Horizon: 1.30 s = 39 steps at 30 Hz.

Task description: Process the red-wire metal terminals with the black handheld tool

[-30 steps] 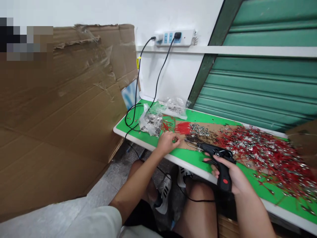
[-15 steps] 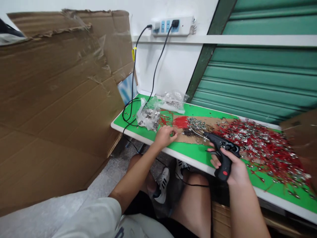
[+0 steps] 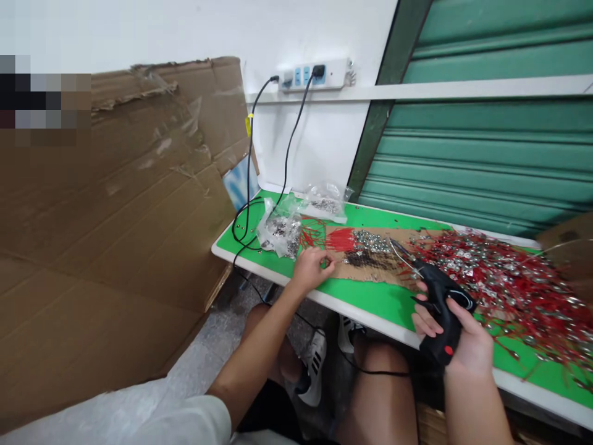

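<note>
My right hand is wrapped round the handle of a black soldering gun with a thin tip and a curved metal tube. Its tip points left, over the rows of small silver parts on a flat cardboard strip. At the strip's left end, my left hand has thumb and forefinger pinched together. What they hold, if anything, is too small to make out. Beside this hand lie red wires in a row, and a dark scorched patch marks the cardboard.
A big heap of red wires with silver parts covers the right of the green table. Plastic bags of metal parts stand at the back left, near black cables. A tall cardboard sheet rises on the left.
The soldering gun in my right hand has moved right, its tip now farther from my left hand. My left hand stays pinched at the strip's left end. The view has shifted slightly.
</note>
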Each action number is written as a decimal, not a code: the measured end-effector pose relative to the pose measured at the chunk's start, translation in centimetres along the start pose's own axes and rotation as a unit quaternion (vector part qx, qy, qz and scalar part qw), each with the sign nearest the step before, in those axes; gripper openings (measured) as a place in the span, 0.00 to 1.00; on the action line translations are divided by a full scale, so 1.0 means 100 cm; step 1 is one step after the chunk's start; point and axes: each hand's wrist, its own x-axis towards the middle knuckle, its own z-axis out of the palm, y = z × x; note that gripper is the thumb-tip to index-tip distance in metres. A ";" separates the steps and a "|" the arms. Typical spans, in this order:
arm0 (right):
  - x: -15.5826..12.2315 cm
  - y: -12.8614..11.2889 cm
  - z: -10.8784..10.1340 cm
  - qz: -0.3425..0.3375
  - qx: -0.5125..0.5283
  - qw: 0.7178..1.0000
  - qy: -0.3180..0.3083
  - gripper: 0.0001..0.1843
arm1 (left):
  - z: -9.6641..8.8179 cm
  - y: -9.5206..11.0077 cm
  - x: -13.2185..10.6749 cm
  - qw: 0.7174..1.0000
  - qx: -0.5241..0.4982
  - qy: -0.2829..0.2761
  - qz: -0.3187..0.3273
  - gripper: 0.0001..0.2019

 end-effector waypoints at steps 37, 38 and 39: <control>0.001 0.000 -0.009 -0.069 0.157 0.983 -0.059 0.22 | 0.050 0.113 0.057 0.988 -0.087 -0.108 0.064 0.15; 0.001 -0.001 -0.009 -0.068 0.158 0.983 -0.061 0.21 | 0.052 0.116 0.058 0.986 -0.073 -0.120 0.086 0.15; 0.001 -0.001 -0.009 -0.065 0.157 0.983 -0.062 0.21 | 0.053 0.115 0.058 0.986 -0.059 -0.123 0.096 0.15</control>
